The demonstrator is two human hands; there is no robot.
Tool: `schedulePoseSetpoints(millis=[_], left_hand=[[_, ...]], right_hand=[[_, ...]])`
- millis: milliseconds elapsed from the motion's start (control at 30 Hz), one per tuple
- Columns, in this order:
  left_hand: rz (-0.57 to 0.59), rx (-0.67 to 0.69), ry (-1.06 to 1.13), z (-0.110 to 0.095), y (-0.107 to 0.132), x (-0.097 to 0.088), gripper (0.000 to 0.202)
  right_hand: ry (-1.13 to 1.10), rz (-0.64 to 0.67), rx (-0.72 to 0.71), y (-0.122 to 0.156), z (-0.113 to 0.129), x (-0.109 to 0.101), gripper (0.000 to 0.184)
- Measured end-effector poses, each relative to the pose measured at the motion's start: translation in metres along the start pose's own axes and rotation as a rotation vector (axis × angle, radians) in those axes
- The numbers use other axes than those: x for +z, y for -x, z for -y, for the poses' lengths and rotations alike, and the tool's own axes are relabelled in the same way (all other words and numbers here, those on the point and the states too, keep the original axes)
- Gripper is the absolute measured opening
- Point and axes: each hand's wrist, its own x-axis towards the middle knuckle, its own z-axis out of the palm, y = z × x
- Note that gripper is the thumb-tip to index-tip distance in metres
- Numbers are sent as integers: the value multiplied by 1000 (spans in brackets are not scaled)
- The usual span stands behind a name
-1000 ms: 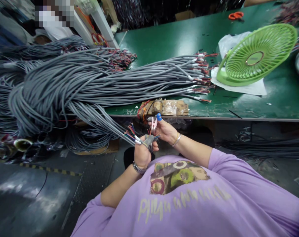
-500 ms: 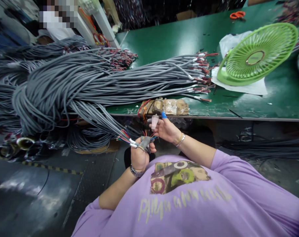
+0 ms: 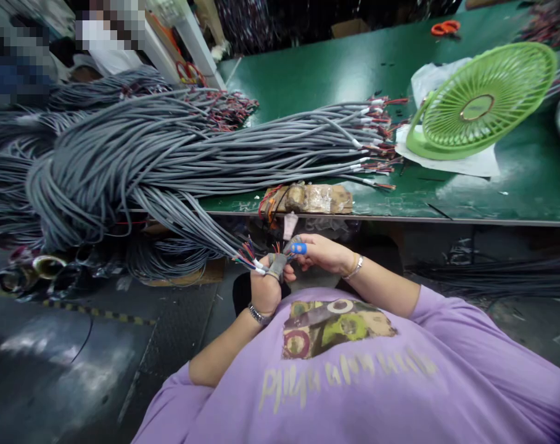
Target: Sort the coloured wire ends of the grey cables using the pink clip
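Observation:
My left hand (image 3: 267,285), with grey tape round a finger, is closed in a fist on a grey cable end (image 3: 260,265) whose coloured inner wires fan out above it. My right hand (image 3: 324,253), a blue cap on one fingertip, is closed on a small pink snipper (image 3: 289,226) and pinches at the wire tips right beside the left hand. Both hands are in front of my chest, below the table edge. The held cable comes from a big heap of grey cables (image 3: 136,160) draped over the green table (image 3: 515,185) to the left.
A green fan (image 3: 483,98) lies tilted on white paper at the table's right. A taped brown block (image 3: 308,198) sits at the table edge above my hands. Orange scissors (image 3: 441,28) lie at the far back. Another person sits far left. More cables lie on the dark floor.
My right hand has come down and left from near the table edge to meet the left hand at the wire tips. The left hand has barely shifted.

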Motion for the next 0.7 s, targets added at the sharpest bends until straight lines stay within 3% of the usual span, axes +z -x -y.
schedulePoseSetpoints(millis=[267,367,500,600,700], left_hand=[[122,68,-150,9,2,-7,31],[257,-30,-196,5,2,-9,28],[423,-246,-226,1,-1,-11,28],[419,-302,-217,1,-4,-11,33],[312,-273,-106,3,-6,-10,38]], right_hand=[[170,-110,-123,-1,0,9,31],[235,-35,-169,-2,-2,4,26],[547,52,-336,-1,-2,1,19],[683,38,-457,-1,-4,0,16],[627,-79,-448,1,-9,-4,22]])
